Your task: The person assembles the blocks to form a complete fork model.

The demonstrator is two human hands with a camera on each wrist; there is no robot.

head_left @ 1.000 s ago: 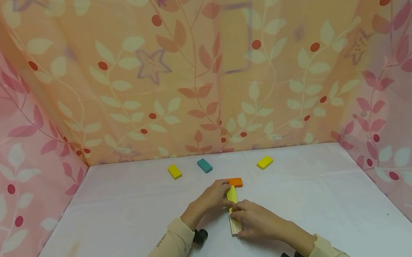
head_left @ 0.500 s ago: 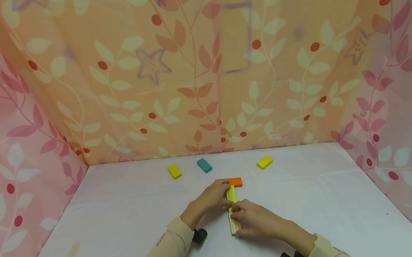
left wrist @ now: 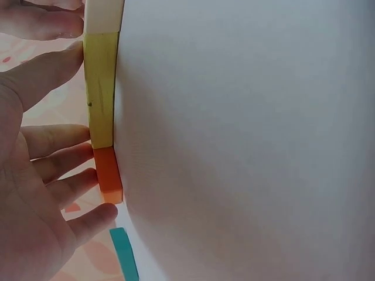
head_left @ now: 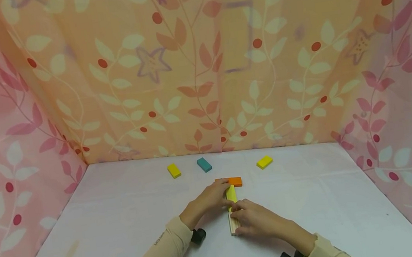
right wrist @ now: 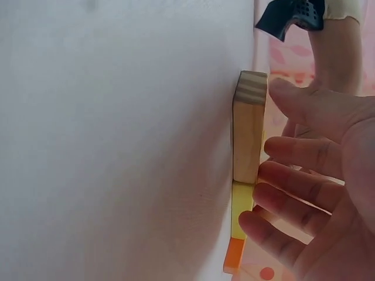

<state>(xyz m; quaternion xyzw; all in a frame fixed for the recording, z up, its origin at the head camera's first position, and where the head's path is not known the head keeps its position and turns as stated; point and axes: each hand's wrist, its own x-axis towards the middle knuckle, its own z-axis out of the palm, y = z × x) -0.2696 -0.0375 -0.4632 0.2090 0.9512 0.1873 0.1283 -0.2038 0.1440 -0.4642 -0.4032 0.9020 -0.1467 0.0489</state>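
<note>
In the head view a plain wooden block (head_left: 234, 224), a yellow block (head_left: 231, 193) and an orange block (head_left: 235, 181) lie in a T shape, the orange one crosswise at the far end. My left hand (head_left: 208, 198) rests along the left of the row; in the left wrist view its thumb is by the yellow block's near end, its spread fingers by the far end and the orange block. My right hand (head_left: 259, 220) lies over the wooden block's right side, fingertips at the joint with the yellow block and thumb by the near end. Fingers of both look fairly straight.
Toward the back of the white table (head_left: 125, 226) lie a yellow block (head_left: 174, 171), a teal block (head_left: 204, 164) and another yellow block (head_left: 264, 162). Patterned cloth (head_left: 202, 103) walls the back and both sides. Black wrist cameras (head_left: 198, 236) hang beneath both wrists.
Hands and blocks keep the same arrangement; the head view has shifted only very slightly.
</note>
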